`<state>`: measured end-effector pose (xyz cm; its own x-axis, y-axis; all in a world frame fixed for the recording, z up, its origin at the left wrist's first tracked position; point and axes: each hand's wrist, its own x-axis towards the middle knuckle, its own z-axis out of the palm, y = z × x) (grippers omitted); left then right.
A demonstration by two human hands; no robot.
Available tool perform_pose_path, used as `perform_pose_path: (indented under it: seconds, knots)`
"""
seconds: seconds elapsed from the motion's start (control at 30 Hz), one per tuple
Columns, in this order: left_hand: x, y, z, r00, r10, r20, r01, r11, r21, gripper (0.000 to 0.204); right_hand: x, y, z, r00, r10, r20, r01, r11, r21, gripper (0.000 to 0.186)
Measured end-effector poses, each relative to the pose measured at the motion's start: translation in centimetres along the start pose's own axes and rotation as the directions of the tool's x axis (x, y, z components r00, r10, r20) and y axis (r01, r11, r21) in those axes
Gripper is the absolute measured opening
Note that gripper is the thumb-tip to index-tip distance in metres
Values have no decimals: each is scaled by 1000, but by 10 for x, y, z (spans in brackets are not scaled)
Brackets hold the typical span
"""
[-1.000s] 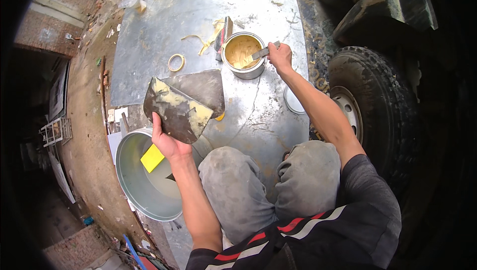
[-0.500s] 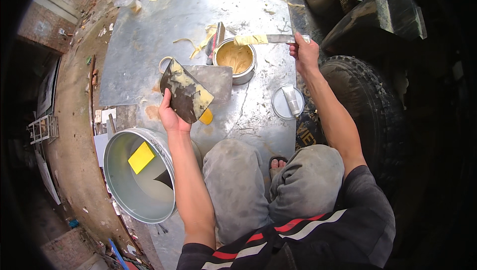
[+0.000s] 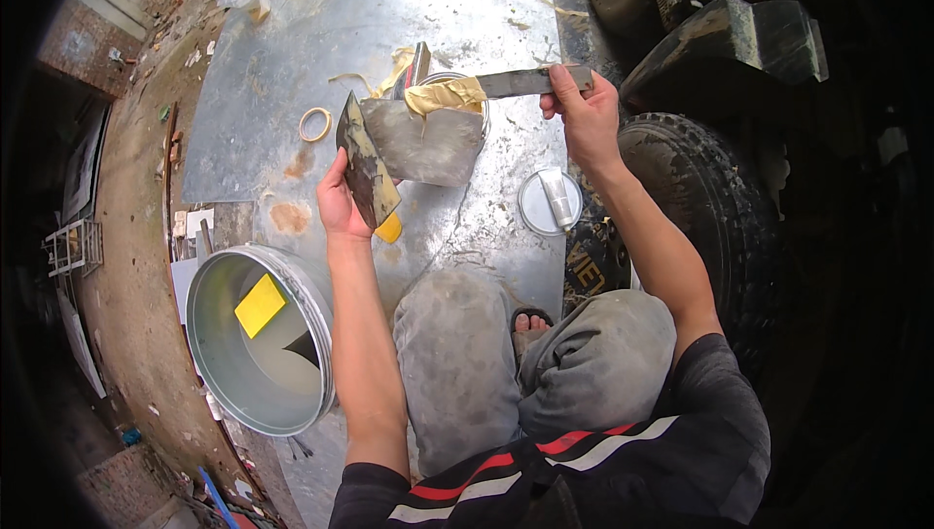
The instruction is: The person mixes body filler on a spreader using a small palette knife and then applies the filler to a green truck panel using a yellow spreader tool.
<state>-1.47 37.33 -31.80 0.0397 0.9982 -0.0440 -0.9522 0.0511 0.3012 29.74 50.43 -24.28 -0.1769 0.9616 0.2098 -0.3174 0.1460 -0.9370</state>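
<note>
Upper center, right hand [image 3: 587, 115] grips spatula [image 3: 516, 83] by its right end, long axis roughly left-right, pasty tip overlapping grey plate [image 3: 423, 145], left hand [image 3: 345, 203] grasping smeared dark plate [image 3: 368, 174] lower left.

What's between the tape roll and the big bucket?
Head view: brown stains on the metal sheet lie between the tape roll and bucket.

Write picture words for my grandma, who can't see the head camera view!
A person's right hand holds a scraper loaded with tan paste by the far edge of a grey panel, while the left hand holds a dark, paste-smeared board. Underneath is a metal sheet, with a bucket holding a yellow piece at left and a tyre at right.
</note>
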Motion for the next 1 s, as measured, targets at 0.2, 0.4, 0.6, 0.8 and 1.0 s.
perform_pose_path:
  seconds: [0.2,0.4,0.6,0.8,1.0]
  knots:
    - [-7,-5,25,997,15,-79,-12,999,41,45,-19,-2,-4,914,-223,339,314,917,-245,11]
    - [-10,2,16,998,1,-61,-2,1000,-7,47,-29,-36,-7,527,-338,780,789,537,-300,36]
    - [-13,10,-11,996,33,-84,-33,999,4,44,-35,-48,-7,608,-331,721,731,589,-345,27]
    - [-13,3,0,980,97,-175,-87,994,65,43,-40,-45,-22,949,-115,293,184,958,-218,23]
    - [-17,1,-4,997,47,-62,-48,999,-2,43,-24,-33,-28,998,27,58,-34,993,111,25]
